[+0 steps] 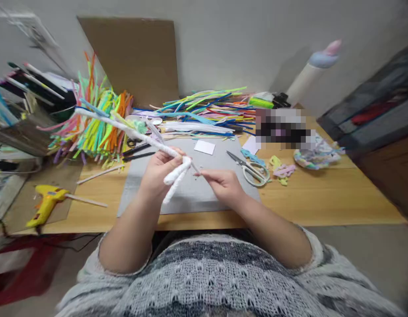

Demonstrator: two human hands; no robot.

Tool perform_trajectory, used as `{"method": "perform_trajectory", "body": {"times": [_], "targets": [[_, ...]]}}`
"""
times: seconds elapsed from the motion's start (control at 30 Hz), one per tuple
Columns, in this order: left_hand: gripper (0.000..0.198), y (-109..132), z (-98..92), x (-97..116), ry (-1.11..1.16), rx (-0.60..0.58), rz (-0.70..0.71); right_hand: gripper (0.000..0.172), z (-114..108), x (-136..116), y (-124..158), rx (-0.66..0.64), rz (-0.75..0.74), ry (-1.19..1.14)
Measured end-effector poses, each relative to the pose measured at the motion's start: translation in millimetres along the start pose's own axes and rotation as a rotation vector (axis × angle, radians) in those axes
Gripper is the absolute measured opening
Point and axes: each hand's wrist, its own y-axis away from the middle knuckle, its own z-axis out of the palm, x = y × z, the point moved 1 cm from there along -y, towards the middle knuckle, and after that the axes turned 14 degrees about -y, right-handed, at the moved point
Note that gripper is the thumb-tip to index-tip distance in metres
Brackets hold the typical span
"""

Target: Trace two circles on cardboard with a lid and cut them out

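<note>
My left hand (159, 171) is closed round a long stem wrapped in white pipe cleaner (124, 127), which slants up to the left over the desk. Loose white ends (177, 176) hang from my fingers. A pale green bit (141, 127) sits on the stem higher up. My right hand (223, 185) pinches the thin tip of a pipe cleaner (195, 169) right beside the left hand. Both hands hover over a grey cutting mat (190, 193) on the wooden desk (322, 198).
Piles of coloured pipe cleaners (98, 123) lie at the back, more in the middle (210, 110). Scissors (253, 169) rest right of the mat, a yellow glue gun (47, 202) at left. A white card (204, 147), black tweezers (137, 152), cut scraps (281, 169), a paper plate (314, 156).
</note>
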Motion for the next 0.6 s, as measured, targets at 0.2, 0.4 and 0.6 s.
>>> {"method": "perform_trajectory", "body": {"times": [0.2,0.4,0.6], "targets": [[0.013,-12.0,11.7,-14.3,-0.234,0.275,0.303,0.031,8.5,-14.7,9.6,-0.084,-0.072,0.338],[0.013,-13.6,16.0,-32.0,-0.565,0.418,0.309,0.027,16.7,-29.1,10.8,-0.165,0.050,0.430],[0.014,-17.8,11.2,-55.3,-0.764,0.460,0.297,0.024,26.4,-45.4,4.5,-0.202,0.189,0.575]]}}
